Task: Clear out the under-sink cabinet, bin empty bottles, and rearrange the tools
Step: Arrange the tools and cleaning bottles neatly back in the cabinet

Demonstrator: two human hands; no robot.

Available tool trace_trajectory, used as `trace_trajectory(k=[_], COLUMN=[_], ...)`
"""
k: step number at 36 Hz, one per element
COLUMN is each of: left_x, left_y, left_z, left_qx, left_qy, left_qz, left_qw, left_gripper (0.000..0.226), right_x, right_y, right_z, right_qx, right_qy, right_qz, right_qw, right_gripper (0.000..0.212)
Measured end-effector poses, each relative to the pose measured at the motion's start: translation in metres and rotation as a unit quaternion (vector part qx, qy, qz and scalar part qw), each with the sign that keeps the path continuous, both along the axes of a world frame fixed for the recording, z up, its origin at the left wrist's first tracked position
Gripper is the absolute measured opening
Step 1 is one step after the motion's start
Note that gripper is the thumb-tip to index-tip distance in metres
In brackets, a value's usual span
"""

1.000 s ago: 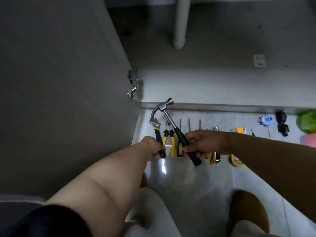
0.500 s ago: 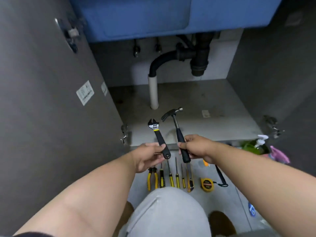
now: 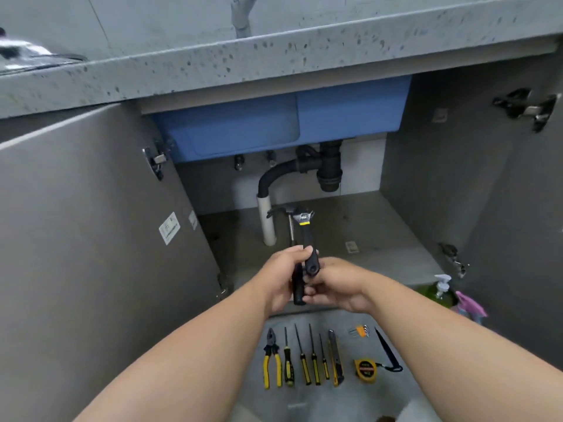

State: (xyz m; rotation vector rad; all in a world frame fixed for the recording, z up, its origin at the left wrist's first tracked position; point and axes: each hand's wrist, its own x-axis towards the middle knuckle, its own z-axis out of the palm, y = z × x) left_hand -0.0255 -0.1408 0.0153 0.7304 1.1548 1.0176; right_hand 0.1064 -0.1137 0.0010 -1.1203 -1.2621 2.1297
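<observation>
Countertop [image 3: 274, 56] overhead, open cabinet [image 3: 365, 226] below, blue sink [image 3: 243, 132] underside and black drain pipe [image 3: 274, 175] inside. Before the opening, upright and side by side: hammer [image 3: 291, 231] and wrench [image 3: 306, 239], handles touching. Left hand [image 3: 283, 278] clasping the wrench, thumb across its handle; right hand [image 3: 335, 284] curled round the hammer grip. Nearer, on the floor: pliers [image 3: 272, 360], screwdrivers [image 3: 288, 367], knife [image 3: 335, 357], tape measure [image 3: 365, 370].
</observation>
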Motion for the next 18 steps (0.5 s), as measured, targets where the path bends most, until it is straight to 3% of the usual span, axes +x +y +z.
trace_trajectory(k=[4, 6, 11, 18], left_x=[-0.001, -0.003, -0.011, -0.04], left_y=[0.0, 0.0, 0.002, 0.021], left_z=[-0.005, -0.009, -0.03, -0.063], left_qx=[0.008, 0.012, 0.011, 0.007], left_qy=[0.067, 0.104, 0.171, 0.189], left_qz=[0.048, 0.062, 0.072, 0.08], left_qw=[0.997, 0.993, 0.982, 0.979], left_gripper=[0.021, 0.026, 0.037, 0.028], right_x=[0.001, 0.002, -0.006, -0.04], right_y=[0.001, 0.003, 0.008, 0.043], right_z=[-0.001, -0.002, -0.008, -0.028], right_qx=[-0.031, -0.048, -0.085, -0.066], right_qy=[0.021, 0.039, 0.035, -0.001], right_qz=[-0.049, -0.066, -0.081, -0.076], right_qw=[0.998, 0.996, 0.992, 0.995], right_gripper=[0.053, 0.058, 0.022, 0.018])
